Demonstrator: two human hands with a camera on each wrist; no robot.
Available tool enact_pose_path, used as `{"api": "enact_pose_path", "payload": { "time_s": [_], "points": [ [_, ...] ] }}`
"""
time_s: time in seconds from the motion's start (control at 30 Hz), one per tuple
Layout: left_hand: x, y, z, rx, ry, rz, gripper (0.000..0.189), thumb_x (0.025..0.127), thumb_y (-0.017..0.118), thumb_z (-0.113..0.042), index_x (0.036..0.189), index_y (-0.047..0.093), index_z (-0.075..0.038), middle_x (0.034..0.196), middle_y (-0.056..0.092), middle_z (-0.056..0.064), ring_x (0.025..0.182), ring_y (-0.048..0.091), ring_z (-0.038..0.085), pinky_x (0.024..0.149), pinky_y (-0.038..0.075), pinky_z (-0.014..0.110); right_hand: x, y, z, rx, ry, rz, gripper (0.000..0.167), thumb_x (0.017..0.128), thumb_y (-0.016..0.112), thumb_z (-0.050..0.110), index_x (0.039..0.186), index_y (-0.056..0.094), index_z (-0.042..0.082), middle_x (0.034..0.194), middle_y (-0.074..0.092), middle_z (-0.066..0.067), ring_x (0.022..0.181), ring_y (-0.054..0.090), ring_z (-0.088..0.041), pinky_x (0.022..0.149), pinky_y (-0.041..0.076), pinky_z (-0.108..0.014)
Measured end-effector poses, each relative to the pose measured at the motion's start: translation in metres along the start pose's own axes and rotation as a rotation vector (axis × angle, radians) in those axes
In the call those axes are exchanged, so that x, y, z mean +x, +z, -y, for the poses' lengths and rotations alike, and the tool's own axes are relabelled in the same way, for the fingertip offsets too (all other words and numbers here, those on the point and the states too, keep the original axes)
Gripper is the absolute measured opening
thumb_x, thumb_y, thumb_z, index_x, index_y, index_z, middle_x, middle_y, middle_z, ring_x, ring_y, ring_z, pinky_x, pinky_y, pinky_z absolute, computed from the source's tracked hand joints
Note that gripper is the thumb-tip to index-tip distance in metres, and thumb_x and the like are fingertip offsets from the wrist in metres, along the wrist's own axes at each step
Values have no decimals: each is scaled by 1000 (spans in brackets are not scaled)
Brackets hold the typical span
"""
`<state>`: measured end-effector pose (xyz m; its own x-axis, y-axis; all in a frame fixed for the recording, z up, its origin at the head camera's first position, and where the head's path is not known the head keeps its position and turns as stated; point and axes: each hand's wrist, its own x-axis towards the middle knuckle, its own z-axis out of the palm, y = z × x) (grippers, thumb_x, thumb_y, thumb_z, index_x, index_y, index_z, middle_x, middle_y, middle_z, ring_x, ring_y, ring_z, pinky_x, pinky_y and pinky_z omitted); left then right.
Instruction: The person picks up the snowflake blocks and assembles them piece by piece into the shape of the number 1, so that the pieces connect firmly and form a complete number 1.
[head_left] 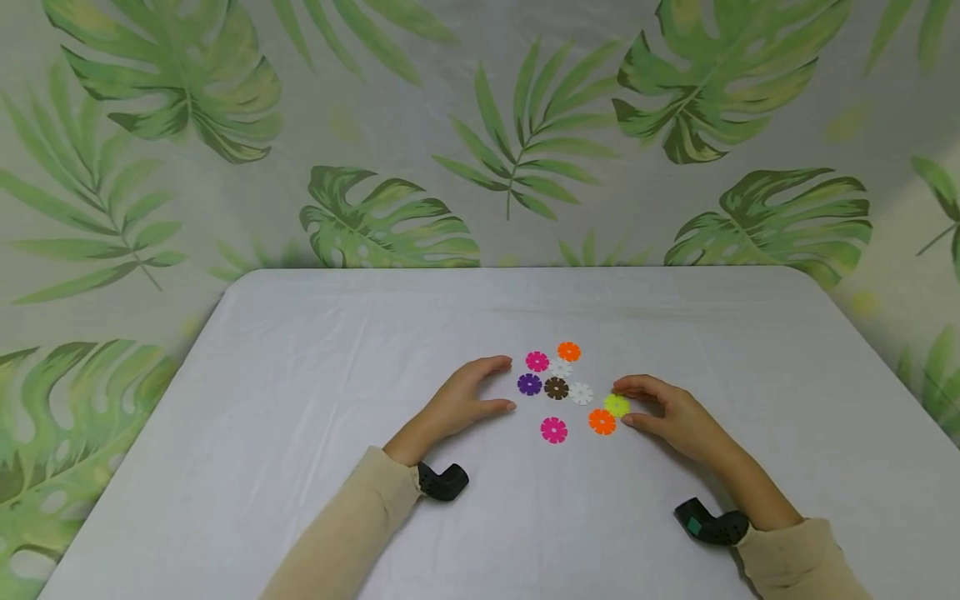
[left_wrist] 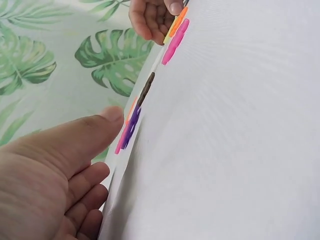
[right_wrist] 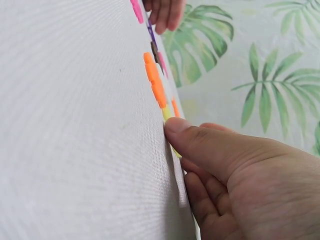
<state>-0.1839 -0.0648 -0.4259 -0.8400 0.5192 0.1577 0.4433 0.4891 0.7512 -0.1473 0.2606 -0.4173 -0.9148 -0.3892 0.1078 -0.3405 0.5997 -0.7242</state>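
Observation:
Several flat, notched plastic discs lie on the white table. My left hand (head_left: pixel 465 398) is left of them, thumb and fingers apart, holding nothing. Nearest to it are a purple disc (head_left: pixel 529 384) and a pink disc (head_left: pixel 537 361). At the right, my right hand (head_left: pixel 678 417) has its thumb and fingertips at the edges of a yellow disc (head_left: pixel 617 405); in the right wrist view the thumb (right_wrist: pixel 187 131) partly hides that disc. An orange disc (head_left: pixel 602 422) adjoins the yellow one. A brown disc (head_left: pixel 557 388) and a white disc (head_left: pixel 581 393) lie between the hands.
Another pink disc (head_left: pixel 554 430) lies closer to the front. At the back are a second orange disc (head_left: pixel 569 352) and a second white disc (head_left: pixel 560 368). The white table (head_left: pixel 262 375) has a leaf-patterned cloth (head_left: pixel 525 125) behind it. Each wrist wears a black camera.

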Motion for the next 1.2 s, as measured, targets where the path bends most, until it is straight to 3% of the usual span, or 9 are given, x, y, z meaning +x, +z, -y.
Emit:
{"api": "enact_pose_path", "payload": {
  "time_s": [0.3, 0.53, 0.67, 0.77, 0.93, 1.2],
  "points": [
    [10, 7, -3, 136, 12, -20, 59, 77, 71, -31, 127, 49, -9, 124, 51, 4, 113, 43, 19, 98, 29, 36, 1, 1, -1, -2, -1, -5, 40, 80, 69, 13, 117, 55, 9, 114, 58, -2, 107, 51, -22, 87, 33, -9],
    [16, 13, -4, 218, -17, -32, 54, 77, 71, -34, 123, 54, -14, 119, 52, 4, 108, 45, 21, 93, 31, 38, 1, 1, 0, -25, 38, 7, 41, 81, 68, 14, 118, 54, 9, 115, 57, -3, 109, 50, -22, 88, 33, -10],
    [20, 16, -7, 263, -45, -44, 48, 77, 71, -35, 119, 58, -17, 115, 51, 4, 105, 45, 21, 89, 33, 37, 2, 1, 1, -23, 39, 8, 41, 80, 69, 14, 118, 54, 8, 115, 57, -4, 106, 51, -22, 89, 38, -17],
    [21, 18, -11, 279, -71, -58, 44, 77, 70, -35, 116, 61, -18, 113, 52, 3, 103, 45, 21, 85, 33, 35, 2, 1, 2, -29, 33, 10, 41, 81, 68, 15, 118, 54, 6, 115, 57, -6, 103, 52, -22, 89, 39, -20],
    [23, 21, -15, 280, -107, -79, 40, 77, 70, -35, 112, 63, -17, 110, 52, 3, 101, 45, 20, 81, 33, 34, 1, 1, 6, -38, 21, 19, 41, 81, 68, 15, 118, 55, 5, 116, 54, -7, 105, 50, -23, 88, 35, -14],
    [23, 23, -16, 258, -131, -89, 37, 76, 71, -34, 107, 62, -16, 112, 54, 1, 103, 45, 19, 84, 32, 34, 0, 2, 7, -72, 26, 9, 37, 80, 70, 16, 114, 59, 8, 111, 53, -5, 105, 47, -23, 88, 31, -11]
  ]
}}
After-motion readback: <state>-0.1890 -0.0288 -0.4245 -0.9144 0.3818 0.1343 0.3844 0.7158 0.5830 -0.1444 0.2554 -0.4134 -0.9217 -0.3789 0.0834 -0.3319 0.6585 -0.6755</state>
